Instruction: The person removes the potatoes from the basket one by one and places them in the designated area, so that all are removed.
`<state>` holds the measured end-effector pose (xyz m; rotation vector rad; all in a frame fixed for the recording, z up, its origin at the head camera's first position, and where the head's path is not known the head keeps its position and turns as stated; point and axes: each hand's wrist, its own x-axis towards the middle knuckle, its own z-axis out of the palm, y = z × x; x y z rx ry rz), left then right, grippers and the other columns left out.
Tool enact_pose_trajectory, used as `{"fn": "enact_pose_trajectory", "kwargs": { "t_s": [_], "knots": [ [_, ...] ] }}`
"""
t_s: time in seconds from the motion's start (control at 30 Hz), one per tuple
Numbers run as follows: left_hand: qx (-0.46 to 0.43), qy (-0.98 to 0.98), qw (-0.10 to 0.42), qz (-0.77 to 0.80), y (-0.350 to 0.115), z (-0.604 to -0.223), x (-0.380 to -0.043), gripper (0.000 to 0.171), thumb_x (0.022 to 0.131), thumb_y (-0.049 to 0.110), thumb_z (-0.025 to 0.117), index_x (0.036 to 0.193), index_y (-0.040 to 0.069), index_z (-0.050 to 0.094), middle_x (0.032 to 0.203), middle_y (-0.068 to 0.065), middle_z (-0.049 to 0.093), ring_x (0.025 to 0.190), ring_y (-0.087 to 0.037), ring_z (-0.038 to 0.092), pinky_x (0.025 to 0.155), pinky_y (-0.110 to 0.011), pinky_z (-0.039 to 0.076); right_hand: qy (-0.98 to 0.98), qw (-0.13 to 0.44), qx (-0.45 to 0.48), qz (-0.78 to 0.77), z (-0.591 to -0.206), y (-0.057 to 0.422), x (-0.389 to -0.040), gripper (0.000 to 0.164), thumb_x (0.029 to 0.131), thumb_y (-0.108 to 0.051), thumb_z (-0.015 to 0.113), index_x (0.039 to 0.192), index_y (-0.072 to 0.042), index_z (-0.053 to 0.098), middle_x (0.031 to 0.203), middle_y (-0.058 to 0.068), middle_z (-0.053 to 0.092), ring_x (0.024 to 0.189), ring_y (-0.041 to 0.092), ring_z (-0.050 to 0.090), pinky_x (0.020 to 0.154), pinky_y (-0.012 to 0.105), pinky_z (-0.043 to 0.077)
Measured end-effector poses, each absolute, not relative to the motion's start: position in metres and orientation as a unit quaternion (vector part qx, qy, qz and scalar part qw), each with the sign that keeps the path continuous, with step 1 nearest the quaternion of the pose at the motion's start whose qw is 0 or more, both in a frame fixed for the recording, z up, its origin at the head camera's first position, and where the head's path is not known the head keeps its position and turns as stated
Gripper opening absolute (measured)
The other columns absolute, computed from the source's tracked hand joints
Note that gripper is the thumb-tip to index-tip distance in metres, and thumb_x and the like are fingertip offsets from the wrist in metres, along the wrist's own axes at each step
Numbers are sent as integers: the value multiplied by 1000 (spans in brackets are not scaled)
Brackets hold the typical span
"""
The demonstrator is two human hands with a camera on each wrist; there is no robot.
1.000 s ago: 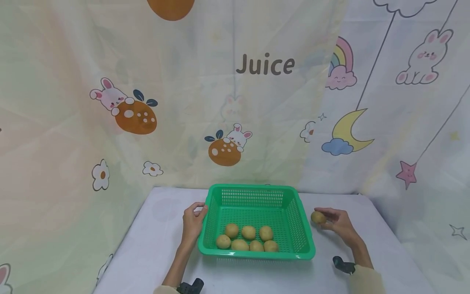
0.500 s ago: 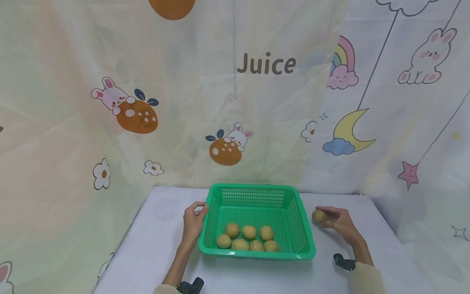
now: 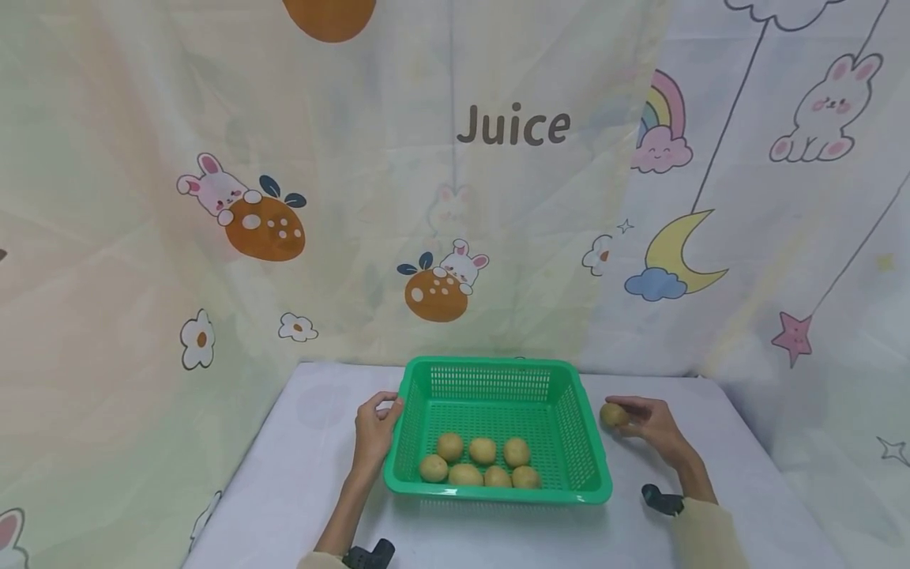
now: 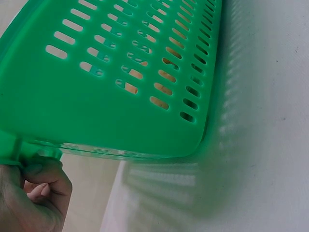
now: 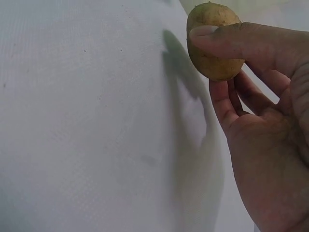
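Note:
A green plastic basket (image 3: 498, 495) with slotted walls stands on the table, several potatoes (image 3: 482, 451) lying in its near half. My left hand (image 3: 374, 431) grips the basket's left rim; in the left wrist view its curled fingers (image 4: 53, 181) sit under the rim's corner. To the right of the basket, my right hand (image 3: 654, 431) pinches a single potato (image 3: 614, 415) between thumb and fingers. The right wrist view shows that potato (image 5: 212, 65) held off the white surface, a shadow beside it, with the thumb across its front.
A white cloth covers the table (image 3: 320, 403), which stands against a printed curtain (image 3: 355, 197) with cartoon rabbits and the word "Juice". Dark wrist cameras (image 3: 370, 553) sit on both wrists.
My right hand, with the potato in it, has shifted slightly toward the back of the table. The left hand, the basket and the potatoes inside look unmoved.

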<state>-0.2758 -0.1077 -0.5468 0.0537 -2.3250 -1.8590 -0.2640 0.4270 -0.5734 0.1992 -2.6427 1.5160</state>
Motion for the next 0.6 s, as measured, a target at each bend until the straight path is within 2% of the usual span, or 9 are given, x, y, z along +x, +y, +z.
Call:
{"fn": "enact_pose_trajectory", "kwargs": {
  "t_s": [0.23,0.3,0.4,0.5,0.53,0.6],
  "knots": [
    [19,-779,81,-621,-107,-547,-273,30,112,19,63,131,-4,69,86,-21,81,64,-17,74,57,-25,58,-859,35,65,506,-575,428,-267,58,84,4,84,140,5,69,142,27,71,115,-19,61,100,10,49],
    [19,-779,81,-622,-108,-547,-272,31,112,19,62,131,-5,69,87,-22,81,65,-18,75,57,-25,58,-861,29,59,504,-576,428,-267,58,84,4,85,140,4,68,143,26,71,118,-14,64,99,10,49],
    [17,-778,84,-622,-108,-548,-272,30,112,19,62,131,-4,69,85,-22,81,64,-18,75,56,-24,58,-870,20,49,490,-578,427,-267,58,85,2,85,141,2,69,144,23,71,127,7,72,101,16,52],
    [15,-778,87,-622,-108,-548,-274,30,112,19,63,130,-4,70,84,-22,80,63,-19,74,55,-25,57,-876,18,43,480,-580,426,-267,58,87,1,84,142,2,68,145,22,71,138,37,68,111,39,58],
    [14,-778,88,-622,-109,-549,-275,30,112,19,63,130,-4,70,83,-22,80,63,-19,74,55,-24,57,-878,17,43,476,-581,427,-268,58,87,1,85,142,2,68,145,22,71,139,41,67,111,41,58],
    [15,-778,88,-622,-108,-549,-276,30,112,20,63,130,-3,70,84,-21,80,63,-20,75,55,-24,57,-877,15,44,479,-582,428,-268,58,87,0,85,143,1,68,146,21,71,139,36,68,111,38,58]
  ]
}}
